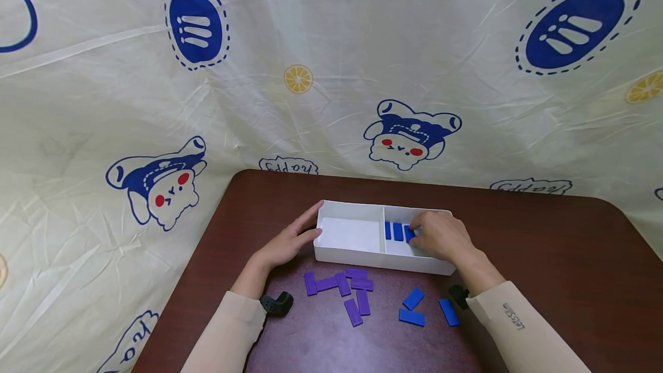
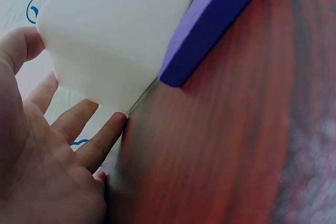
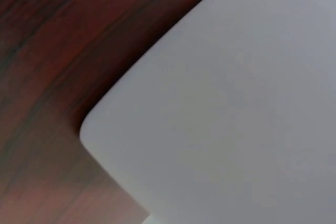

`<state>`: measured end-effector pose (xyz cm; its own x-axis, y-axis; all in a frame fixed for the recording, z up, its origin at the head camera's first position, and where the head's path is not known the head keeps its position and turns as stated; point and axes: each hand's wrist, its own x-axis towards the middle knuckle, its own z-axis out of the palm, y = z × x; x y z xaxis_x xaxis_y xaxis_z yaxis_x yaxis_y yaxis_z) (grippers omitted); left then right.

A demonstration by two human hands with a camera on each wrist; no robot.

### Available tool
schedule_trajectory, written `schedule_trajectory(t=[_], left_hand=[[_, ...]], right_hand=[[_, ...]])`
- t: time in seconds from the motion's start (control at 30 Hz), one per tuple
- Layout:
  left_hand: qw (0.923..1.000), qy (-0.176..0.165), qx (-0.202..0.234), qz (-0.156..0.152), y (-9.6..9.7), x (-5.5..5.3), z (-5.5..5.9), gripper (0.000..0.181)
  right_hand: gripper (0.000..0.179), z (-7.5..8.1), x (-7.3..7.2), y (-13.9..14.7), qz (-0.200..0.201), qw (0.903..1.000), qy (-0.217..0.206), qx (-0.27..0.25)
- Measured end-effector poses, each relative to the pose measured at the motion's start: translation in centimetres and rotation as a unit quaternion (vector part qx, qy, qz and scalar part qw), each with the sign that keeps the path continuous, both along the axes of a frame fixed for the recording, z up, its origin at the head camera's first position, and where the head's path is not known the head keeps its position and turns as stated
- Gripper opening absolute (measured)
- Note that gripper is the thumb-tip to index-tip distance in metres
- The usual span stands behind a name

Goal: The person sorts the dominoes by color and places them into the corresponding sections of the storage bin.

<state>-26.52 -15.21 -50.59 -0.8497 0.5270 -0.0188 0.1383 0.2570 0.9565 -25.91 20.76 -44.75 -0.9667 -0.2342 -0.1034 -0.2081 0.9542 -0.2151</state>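
A white two-compartment box (image 1: 349, 256) sits on the table. My left hand (image 1: 286, 243) rests against its left end; in the left wrist view the fingers (image 2: 105, 142) reach out fairly straight and touch the box's end wall (image 2: 94, 72). Inside the right compartment, my right hand (image 1: 444, 236) pinches a small blue block (image 1: 409, 233), partly hidden by the fingers. Beside it in that compartment stand two more blue blocks, a middle one (image 1: 397, 232) and one by the divider (image 1: 387, 230). The right wrist view holds only the box wall (image 3: 210, 114) and table, no fingers.
Several purple blocks (image 1: 327, 284) lie scattered in front of the box's left half. Three blue blocks (image 1: 411, 318) lie in front of its right half. The brown table (image 1: 559, 258) ends at a patterned white sheet (image 1: 321, 120) behind.
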Motion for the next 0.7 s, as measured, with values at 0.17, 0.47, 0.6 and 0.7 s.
schedule_trajectory(t=[0.17,0.47,0.6,0.7], left_hand=[[1.0,0.005,0.001,-0.002,-0.04,0.01,-0.01,0.067],[1.0,0.003,0.003,-0.002,-0.09,-0.02,-0.11,0.067],[1.0,0.005,0.001,0.0,-0.06,-0.11,-0.18,0.068],[1.0,0.006,-0.001,0.0,-0.08,-0.12,-0.17,0.069]], right_hand=[[0.033,-0.12,-0.1,-0.08,-0.002,1.0,0.001,0.006],[0.031,-0.27,-0.12,-0.08,0.005,0.9999,0.008,0.013],[0.031,-0.2,-0.12,-0.16,0.003,0.9999,0.006,0.013],[0.031,-0.2,-0.13,-0.19,0.003,0.9999,0.005,0.013]])
